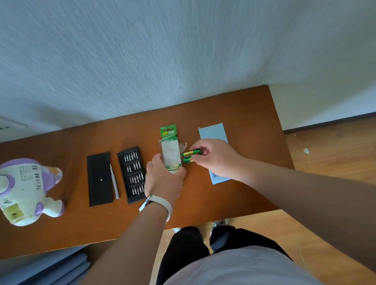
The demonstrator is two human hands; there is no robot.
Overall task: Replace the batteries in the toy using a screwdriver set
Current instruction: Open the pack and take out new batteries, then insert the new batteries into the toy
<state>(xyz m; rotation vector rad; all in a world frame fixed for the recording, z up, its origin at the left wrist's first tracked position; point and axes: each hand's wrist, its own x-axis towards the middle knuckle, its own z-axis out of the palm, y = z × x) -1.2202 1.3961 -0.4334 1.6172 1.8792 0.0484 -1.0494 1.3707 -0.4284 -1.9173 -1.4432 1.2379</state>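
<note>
Batteries (pixel 192 153) pinched just right of the battery pack

Two green batteries sit in the right hand (pixel 212 158), whose thumb and curled fingers clamp them just right of the battery pack (pixel 170 149). They lie crosswise, one against the other. The left hand (pixel 162 176) grips the pack's near end, fingers curled round its clear blister, where one more green battery shows inside. The pack's green card header points away from the person. Left of the pack lie, in order, the black bit tray (pixel 133 175), the slim screwdriver (pixel 114 182) and the black lid (pixel 99 179). Well apart, furthest left of the pack, is the white and purple toy (pixel 24 190), with a yellowish patch on its near end. Right of the pack, partly under the right hand, a pale blue sheet (pixel 213 132) lies flat. All of these rest on the brown tabletop (pixel 237 112), and a pale watch (pixel 156 203) circles the left wrist
</note>
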